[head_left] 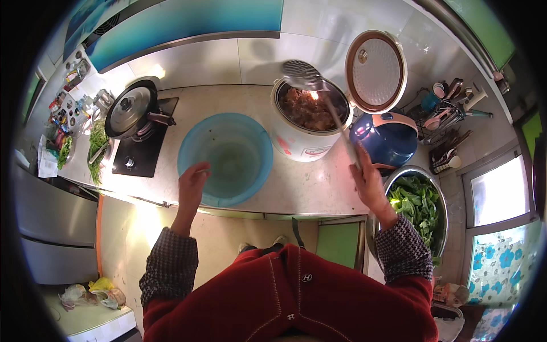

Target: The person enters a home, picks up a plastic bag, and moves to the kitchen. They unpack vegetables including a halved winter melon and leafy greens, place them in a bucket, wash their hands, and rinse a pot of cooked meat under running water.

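Note:
My right hand (369, 179) grips the handle of a metal slotted skimmer (337, 115). Its perforated head is slightly blurred and appears above the back rim of a white rice cooker (299, 147) with a raised lid (376, 70). Brown-red pieces of what looks like meat (305, 112) fill much of the cooker's inner pot. To the left stands a light blue plastic basin (267, 158) holding cloudy water. My left hand (195, 181) hovers at the basin's front left rim, fingers curled; whether the small pale spot at the fingertips is something held is unclear.
A lidded wok (130, 107) sits on a black gas stove (139, 160), left. Leafy greens (414, 205) fill a steel basin (444, 213) beside my right arm. A blue appliance (386, 143) stands behind it, near a utensil rack (446, 113). Overhead hangs a range hood (192, 25).

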`<act>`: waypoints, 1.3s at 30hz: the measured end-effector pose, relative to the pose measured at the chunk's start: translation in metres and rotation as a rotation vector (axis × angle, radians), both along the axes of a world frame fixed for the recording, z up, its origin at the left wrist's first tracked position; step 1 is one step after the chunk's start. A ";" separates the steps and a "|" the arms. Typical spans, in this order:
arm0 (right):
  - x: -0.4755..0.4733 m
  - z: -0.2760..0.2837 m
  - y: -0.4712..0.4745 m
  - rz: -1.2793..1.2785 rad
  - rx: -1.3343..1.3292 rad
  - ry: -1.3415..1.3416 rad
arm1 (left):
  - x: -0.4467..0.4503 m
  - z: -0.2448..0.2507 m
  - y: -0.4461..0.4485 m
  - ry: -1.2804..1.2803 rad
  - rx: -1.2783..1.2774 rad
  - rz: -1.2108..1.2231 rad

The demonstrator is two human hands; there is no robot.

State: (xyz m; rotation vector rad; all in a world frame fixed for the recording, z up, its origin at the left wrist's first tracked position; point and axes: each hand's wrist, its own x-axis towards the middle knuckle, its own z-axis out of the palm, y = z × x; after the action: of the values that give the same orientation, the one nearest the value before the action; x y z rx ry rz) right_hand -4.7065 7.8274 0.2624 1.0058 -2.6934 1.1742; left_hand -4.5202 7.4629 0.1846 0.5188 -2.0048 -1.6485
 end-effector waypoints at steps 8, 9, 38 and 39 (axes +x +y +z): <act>-0.061 -0.035 -0.024 -0.314 0.880 0.651 | -0.132 -0.005 0.007 0.079 -0.199 -0.297; -0.062 -0.038 -0.028 -0.320 0.933 0.679 | -0.142 -0.005 0.009 0.033 -0.203 -0.292; -0.094 0.057 -0.072 -0.247 -0.040 -1.497 | -0.132 -0.063 -0.077 -0.032 0.213 -0.444; -0.090 0.052 -0.067 -0.219 -0.122 -1.518 | -0.133 -0.063 -0.077 -0.066 0.192 -0.417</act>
State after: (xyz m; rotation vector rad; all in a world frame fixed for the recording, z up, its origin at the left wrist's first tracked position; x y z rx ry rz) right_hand -4.7962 7.7609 0.3147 -0.5697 -3.2338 2.7005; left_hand -4.6529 7.3862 0.1218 0.2282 -2.1183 -2.1099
